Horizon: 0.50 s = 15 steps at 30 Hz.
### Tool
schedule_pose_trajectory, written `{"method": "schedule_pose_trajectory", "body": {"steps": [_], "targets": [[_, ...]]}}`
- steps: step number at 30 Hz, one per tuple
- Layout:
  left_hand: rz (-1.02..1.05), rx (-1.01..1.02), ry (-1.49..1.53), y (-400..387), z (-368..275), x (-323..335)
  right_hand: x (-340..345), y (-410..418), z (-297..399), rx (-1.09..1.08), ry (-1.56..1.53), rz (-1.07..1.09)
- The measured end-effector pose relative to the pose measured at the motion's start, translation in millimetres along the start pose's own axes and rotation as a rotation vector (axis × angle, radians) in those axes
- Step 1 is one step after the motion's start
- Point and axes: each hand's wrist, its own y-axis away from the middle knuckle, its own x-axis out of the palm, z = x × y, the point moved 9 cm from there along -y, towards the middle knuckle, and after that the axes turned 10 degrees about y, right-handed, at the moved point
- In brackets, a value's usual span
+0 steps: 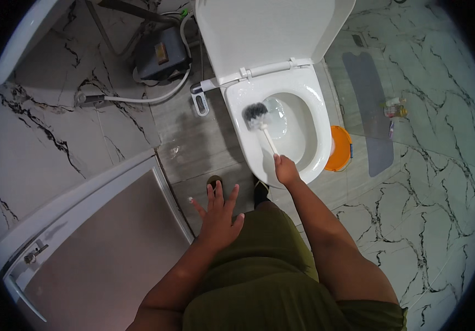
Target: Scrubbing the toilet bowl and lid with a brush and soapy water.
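Note:
My right hand (286, 170) is closed around the white handle of a toilet brush (256, 116). The brush's grey and white bristles, a little blurred, lie over the left side of the rim of a white toilet bowl (322, 120). Water stands in the bowl. The toilet seat (270, 70) and lid (274, 33) are raised. Over the floor left of the toilet, my left hand (220, 219) is held with its fingers spread and nothing in it. A bit of white matter sits on one of its fingertips.
An orange bucket (338, 151) stands right of the toilet. Behind a glass panel lie a grey mat (369, 107) and small bottles (395, 111). At the left are a door (109, 256), a hose (150, 100) and a dark grey bin (162, 56). A basin edge (22, 45) juts in upper left.

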Motion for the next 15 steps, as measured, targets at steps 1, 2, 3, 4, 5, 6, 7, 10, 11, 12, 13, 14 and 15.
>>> {"method": "schedule_pose_trajectory", "body": {"steps": [1,2,3,4,5,6,7,10,11,12,13,14,15], "targets": [[-0.008,-0.003,0.005,-1,-2,0,0,3,-3,-0.007,0.01,0.006],[-0.016,-0.005,0.009,-2,-4,0,4,14,-12,-0.025,0.061,0.028],[-0.027,-0.01,0.019,-4,-3,0,7,25,-20,-0.05,0.111,0.047],[-0.033,-0.034,0.02,-5,0,1,17,44,-38,-0.057,0.134,0.135],[-0.036,-0.054,0.023,-6,3,2,26,68,-60,-0.06,0.161,0.221],[-0.048,-0.067,0.035,-6,7,2,27,92,-78,0.015,0.186,0.292],[-0.057,-0.076,0.046,-6,8,2,23,108,-91,0.097,0.214,0.358],[-0.075,-0.099,0.072,-10,8,5,16,100,-77,0.011,0.298,0.353],[-0.075,-0.11,0.077,-12,8,7,14,80,-64,-0.028,0.274,0.283],[-0.08,-0.113,0.082,-14,5,7,11,49,-47,-0.061,0.247,0.212],[-0.083,-0.11,0.098,-17,1,8,5,18,-29,-0.133,0.274,0.126],[-0.086,-0.112,0.115,-19,-2,11,-19,-6,2,-0.15,0.194,0.024],[-0.089,-0.118,0.12,-19,-4,14,-37,-24,24,-0.122,0.192,-0.003]]}}
